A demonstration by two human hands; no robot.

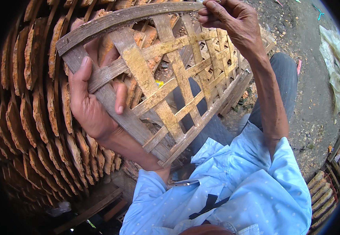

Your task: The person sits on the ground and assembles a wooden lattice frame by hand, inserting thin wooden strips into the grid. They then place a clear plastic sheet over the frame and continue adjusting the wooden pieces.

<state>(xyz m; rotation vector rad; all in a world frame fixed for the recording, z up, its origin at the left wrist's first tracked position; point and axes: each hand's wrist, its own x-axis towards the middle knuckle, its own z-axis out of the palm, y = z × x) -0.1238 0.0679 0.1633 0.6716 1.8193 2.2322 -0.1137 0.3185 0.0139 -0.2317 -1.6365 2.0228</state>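
Observation:
A lattice panel of flat wooden strips (pixel 136 64), edged with grey wooden bars, is held tilted in front of me above my legs. Yellowish residue coats many of its crossed strips. My left hand (pixel 89 102) grips its left end, with the thumb on the side bar and fingers showing through the gaps. At the panel's far edge, my right hand (pixel 234 23) is closed in a pinch beside the tip of the long top bar (pixel 127 21). Whatever lies between those fingertips, if anything, is too small to make out.
Rows of thin stacked slabs with rough orange edges (pixel 40 113) fill the left side. On the ground to the right lies a crumpled translucent plastic sheet (pixel 336 66). Slatted pieces (pixel 321 199) stand at lower right, and wooden planks (pixel 89 211) lie at lower left.

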